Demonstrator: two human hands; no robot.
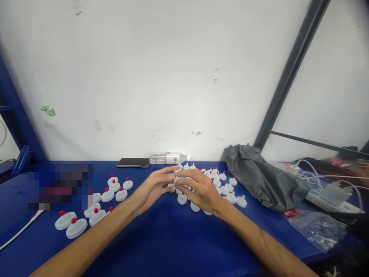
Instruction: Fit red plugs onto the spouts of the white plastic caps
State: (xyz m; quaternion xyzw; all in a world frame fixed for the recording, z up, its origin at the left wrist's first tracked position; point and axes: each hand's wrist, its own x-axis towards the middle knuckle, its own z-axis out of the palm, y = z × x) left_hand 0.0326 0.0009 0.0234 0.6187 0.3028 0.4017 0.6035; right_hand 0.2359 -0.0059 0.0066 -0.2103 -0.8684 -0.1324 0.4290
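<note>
My left hand (152,186) and my right hand (200,188) meet at mid-table over a cluster of white round caps with red tips (221,182). The fingertips of both hands pinch together around a small white piece (175,179); what exactly it is stays partly hidden by the fingers. More white caps with red tips (86,209) lie in a loose group to the left of my left forearm, on the blue table (161,242).
A phone (133,162) and a lying water bottle (168,157) rest against the white wall. A crumpled black plastic bag (259,175) sits right of the caps. A clear bag (317,227), power strip (331,196) and cables fill the right edge. A white cable (17,232) crosses the left.
</note>
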